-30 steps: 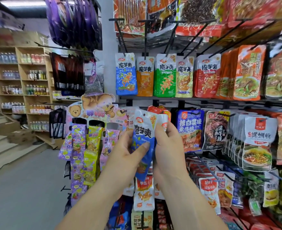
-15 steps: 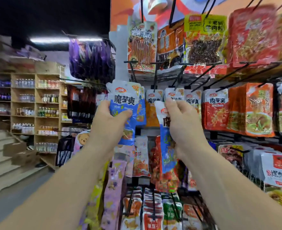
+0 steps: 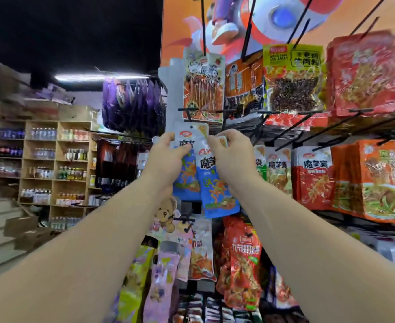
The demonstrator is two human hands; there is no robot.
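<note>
Both arms reach up to a rack of hanging snack packets. My left hand (image 3: 168, 157) pinches the white top of a blue snack packet (image 3: 187, 178), whose hang hole sits just below a black peg (image 3: 191, 110). My right hand (image 3: 232, 155) grips the top of a second blue packet (image 3: 216, 190), which hangs tilted beside and slightly lower than the first. The two packets overlap at the middle. My fingers cover part of each packet's top.
Black peg hooks stick out all over the rack, hung with red packets (image 3: 312, 180), orange packets (image 3: 382, 183) and purple bags (image 3: 133, 106). Wooden shelves of bottles (image 3: 52, 164) stand at the left, with steps and cardboard boxes (image 3: 21, 227) below them.
Both hands rose from chest height to the upper peg row, each carrying a blue packet. The camera tilted upward. The packets came closer together near the peg.
</note>
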